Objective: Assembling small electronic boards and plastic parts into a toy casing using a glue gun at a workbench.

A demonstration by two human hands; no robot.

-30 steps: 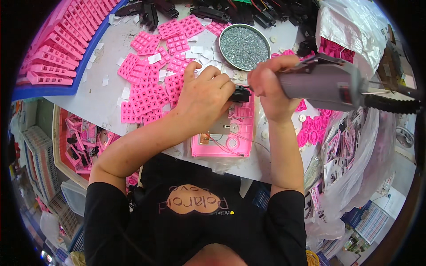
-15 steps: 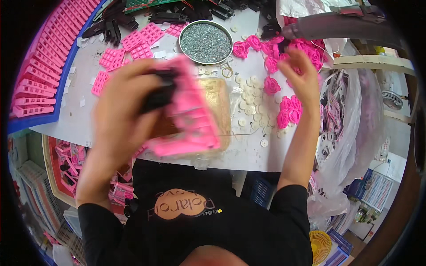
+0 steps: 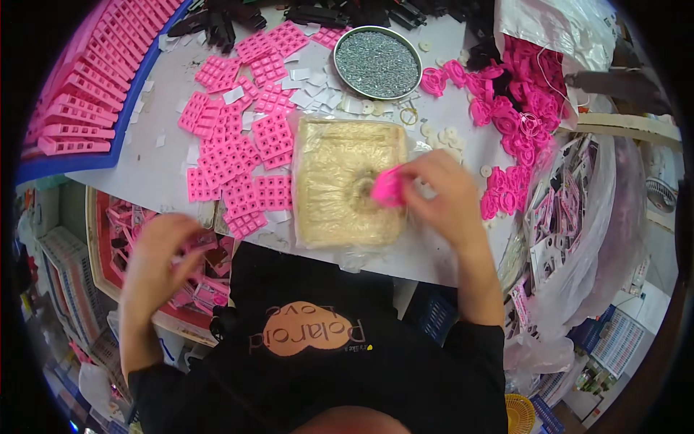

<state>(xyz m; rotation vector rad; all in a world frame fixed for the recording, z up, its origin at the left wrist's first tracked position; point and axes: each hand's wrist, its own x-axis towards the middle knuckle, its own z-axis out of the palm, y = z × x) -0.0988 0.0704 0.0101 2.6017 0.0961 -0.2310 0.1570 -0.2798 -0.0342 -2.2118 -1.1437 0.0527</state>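
Note:
My right hand (image 3: pixel 444 192) pinches a small bright pink plastic part (image 3: pixel 388 186), blurred by motion, over a yellowish pad wrapped in clear plastic (image 3: pixel 314 188). Off the table's left front edge, my left hand (image 3: pixel 159 246) hangs over a red-lined bin (image 3: pixel 101 249), thumb and fingers apart and nothing seen in them. Assembled pink pieces (image 3: pixel 210 289) fill that bin. Left of the pad lie several flat pink keypads (image 3: pixel 228 155) with square buttons. Similar round pink parts (image 3: pixel 506 130) are heaped at the far right.
Behind the pad stands a round dish (image 3: pixel 377 64) of small metal screws. White discs (image 3: pixel 442 141) and white paper squares (image 3: pixel 318 90) are strewn about. A blue crate (image 3: pixel 94 173) of pink frames borders the left; a dark tool (image 3: pixel 614 83) juts in at right.
The pink frame with a black part has left my left hand, which has moved down over the bin. My right hand has come from the pink heap to the pad with one part.

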